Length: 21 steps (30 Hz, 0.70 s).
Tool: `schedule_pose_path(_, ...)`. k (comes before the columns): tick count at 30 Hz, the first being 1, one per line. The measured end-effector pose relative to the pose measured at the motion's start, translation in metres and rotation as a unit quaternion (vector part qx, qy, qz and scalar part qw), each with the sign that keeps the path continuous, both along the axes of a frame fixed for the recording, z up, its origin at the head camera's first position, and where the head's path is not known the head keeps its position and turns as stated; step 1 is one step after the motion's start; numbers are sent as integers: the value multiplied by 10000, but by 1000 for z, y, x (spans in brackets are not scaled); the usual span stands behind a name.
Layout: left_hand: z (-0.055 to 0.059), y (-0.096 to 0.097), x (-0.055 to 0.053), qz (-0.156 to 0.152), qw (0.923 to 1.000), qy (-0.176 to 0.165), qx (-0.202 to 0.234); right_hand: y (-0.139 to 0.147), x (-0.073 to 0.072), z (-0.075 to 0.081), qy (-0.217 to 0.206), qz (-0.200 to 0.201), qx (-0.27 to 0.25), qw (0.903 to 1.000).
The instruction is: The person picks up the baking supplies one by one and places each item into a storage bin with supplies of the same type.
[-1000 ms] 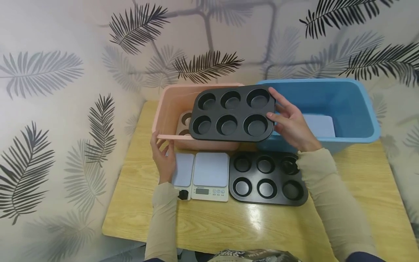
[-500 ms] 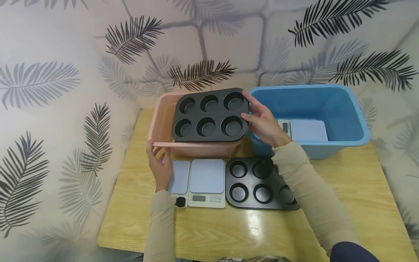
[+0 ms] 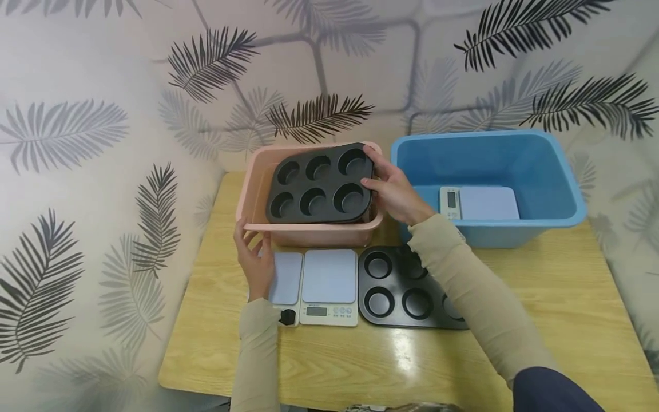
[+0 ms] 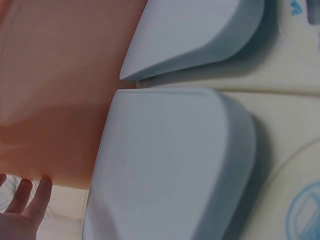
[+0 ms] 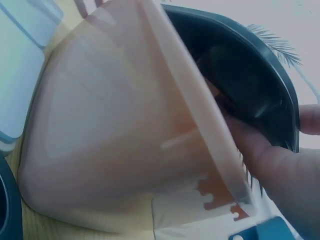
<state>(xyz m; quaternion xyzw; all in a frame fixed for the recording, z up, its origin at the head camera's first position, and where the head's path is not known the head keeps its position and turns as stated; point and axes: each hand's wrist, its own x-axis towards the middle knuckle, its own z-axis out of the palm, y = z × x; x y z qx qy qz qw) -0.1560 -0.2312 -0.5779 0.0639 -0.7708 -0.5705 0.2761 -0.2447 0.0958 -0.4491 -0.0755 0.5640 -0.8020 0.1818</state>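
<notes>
Lowering muffin tray (image 3: pixel 320 184) into pink bin (image 3: pixel 309 234); right hand (image 3: pixel 393 191) grips its edge, left hand (image 3: pixel 254 257) open at rim; release next.

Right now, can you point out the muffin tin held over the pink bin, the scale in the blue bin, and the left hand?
held muffin tin (image 3: pixel 319 184), head view, centre between cups
scale in blue bin (image 3: pixel 486 203), head view, grey platform
left hand (image 3: pixel 255 260), head view, back of hand

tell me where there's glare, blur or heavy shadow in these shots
Head view: sharp and evenly lit, with a bright glare patch on the glossy wooden table before the black metal muffin tray. Left wrist view: dim and soft, pressed close to the pale grey scale platforms. Right wrist view: the translucent pink plastic bin fills the frame, and the right hand is blurred.
</notes>
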Motion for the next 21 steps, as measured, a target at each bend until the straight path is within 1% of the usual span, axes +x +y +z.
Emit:
schedule_pose_path(2,0,1,0,20,10000,1,-23,-4,-2,-1,-78,-1,137,9999)
schedule_pose_path(5,0,0,1,15,10000,30,-27,-11,-6,0,-88,-17,459,9989)
schedule_pose_path(10,2,-1,-1,18,10000,35,-30,-25,-14,5,-113,30,882,9960)
schedule_pose_path(16,2,0,1,26,10000,8,-32,-40,-21,11,-358,140,1103,9932)
schedule_pose_path(21,1,0,2,-23,10000,74,-11,-49,-24,8,-568,203,1203,9909)
